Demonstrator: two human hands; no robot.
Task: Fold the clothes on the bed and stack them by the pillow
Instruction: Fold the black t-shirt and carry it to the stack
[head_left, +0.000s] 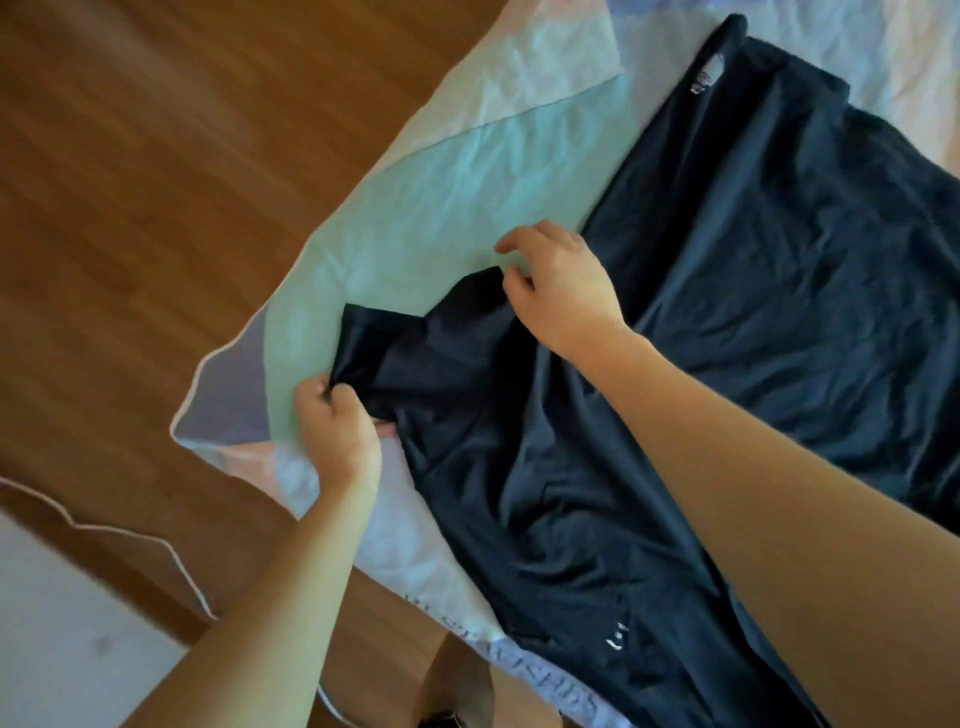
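A dark navy T-shirt lies spread across the bed, its collar with a white label toward the top. One sleeve sticks out to the left over the bed cover. My left hand pinches the end of that sleeve at its lower corner. My right hand hovers over the sleeve's shoulder seam with fingers loosely curled; a fingertip touches the fabric edge. No pillow or stack shows.
The bed cover is pale green, white and lilac, with its corner hanging over the wooden floor. Printed lettering runs along the cover's near edge. A white-edged cloth lies at bottom left.
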